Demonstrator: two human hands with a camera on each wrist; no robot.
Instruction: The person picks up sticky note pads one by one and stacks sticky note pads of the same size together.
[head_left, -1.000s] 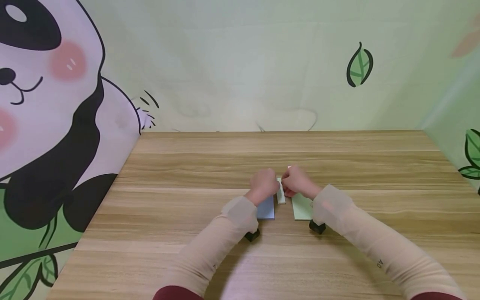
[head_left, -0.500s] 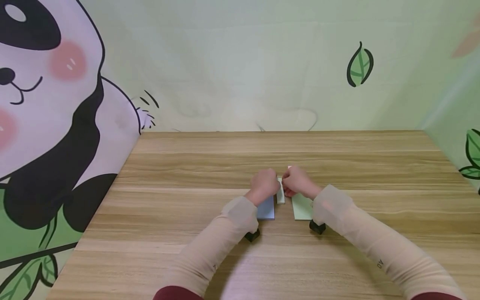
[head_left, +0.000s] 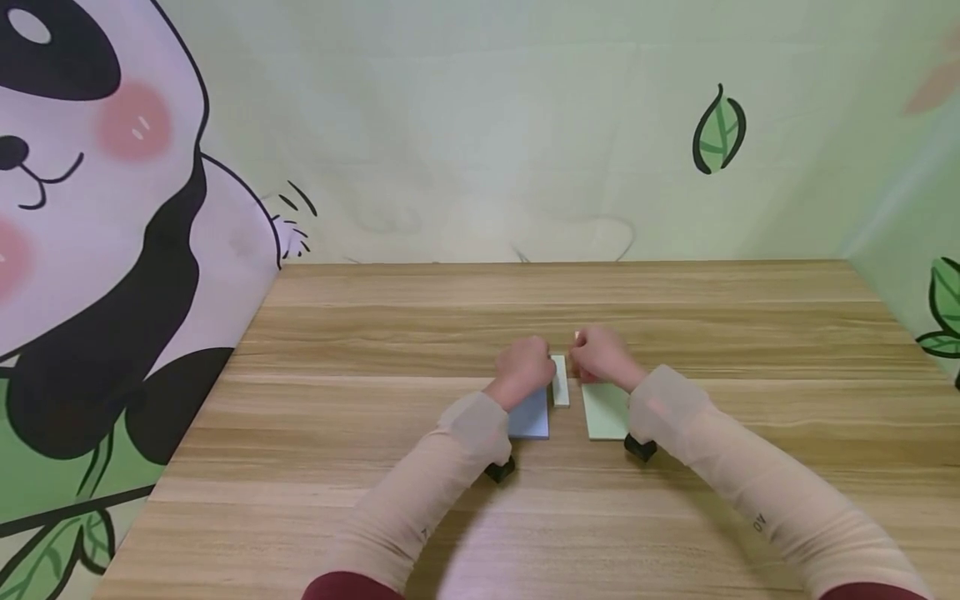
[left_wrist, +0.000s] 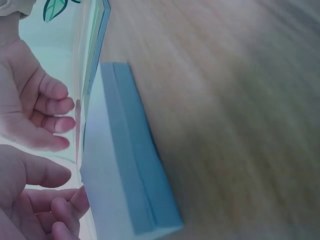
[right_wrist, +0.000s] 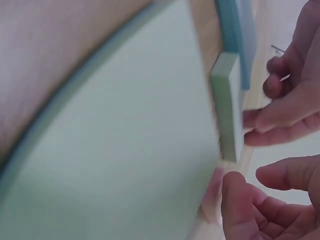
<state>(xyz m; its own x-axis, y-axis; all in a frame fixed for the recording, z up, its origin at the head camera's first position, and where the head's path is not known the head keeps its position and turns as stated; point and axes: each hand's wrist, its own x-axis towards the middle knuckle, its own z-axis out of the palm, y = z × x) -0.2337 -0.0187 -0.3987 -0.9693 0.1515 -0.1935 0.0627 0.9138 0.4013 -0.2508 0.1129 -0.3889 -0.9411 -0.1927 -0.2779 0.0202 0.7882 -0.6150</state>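
My left hand (head_left: 522,369) is over the far part of a flat blue pad (head_left: 530,415), which appears as a thick two-layered block in the left wrist view. Its fingertips touch a narrow pale-green strip (head_left: 561,383) lying right of the blue pad. In the right wrist view the strip stands out as a small thick bar beside those fingers. My right hand (head_left: 607,357), fingers loosely bent, is above the far end of a light-green pad (head_left: 604,412); a gap shows between its thumb and forefinger. A pinkish piece (right_wrist: 212,195) lies partly hidden below it.
The pads lie on a wood-grain table (head_left: 300,467) that ends at a pale green wall (head_left: 480,150) with a printed panda on the left. Black wrist devices (head_left: 501,468) hang under both sleeved wrists, near the pads' front edges.
My right hand has drawn away to the right from the strip, uncovering more of it. The strip has straightened slightly, and my left hand has shifted slightly left.
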